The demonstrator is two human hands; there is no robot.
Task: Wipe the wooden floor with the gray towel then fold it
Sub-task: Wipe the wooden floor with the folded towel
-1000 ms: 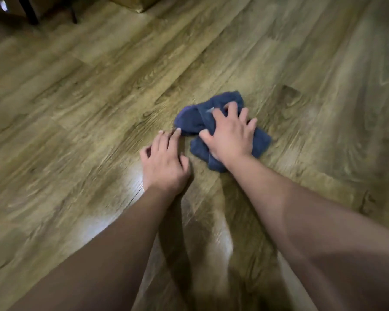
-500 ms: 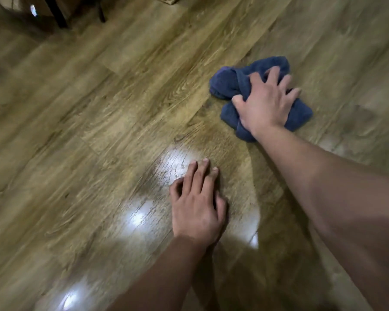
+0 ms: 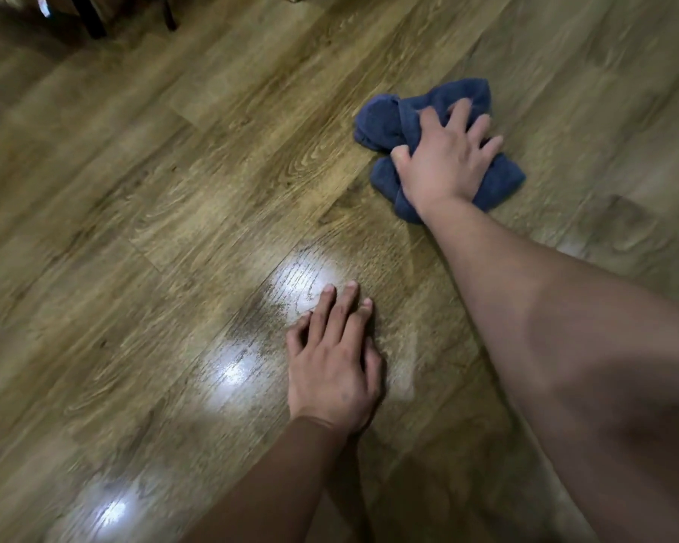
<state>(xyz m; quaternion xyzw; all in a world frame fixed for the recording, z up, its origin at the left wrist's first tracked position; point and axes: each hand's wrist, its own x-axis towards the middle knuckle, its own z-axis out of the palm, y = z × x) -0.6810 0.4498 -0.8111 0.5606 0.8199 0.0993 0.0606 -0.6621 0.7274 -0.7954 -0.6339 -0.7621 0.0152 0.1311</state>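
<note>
Towel, bunched and dark blue-gray, lies on the floor under the right hand, whose spread fingers press down on its folds rather than close around it. Nearer the body, the left hand rests flat on bare boards, fingers extended, holding nothing, well apart from the towel.

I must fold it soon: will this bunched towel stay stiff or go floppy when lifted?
Probably floppy: the towel lies in soft rumpled lumps under the right hand. It likely slides easily on the glossy wooden floor, and will not roll.
</note>
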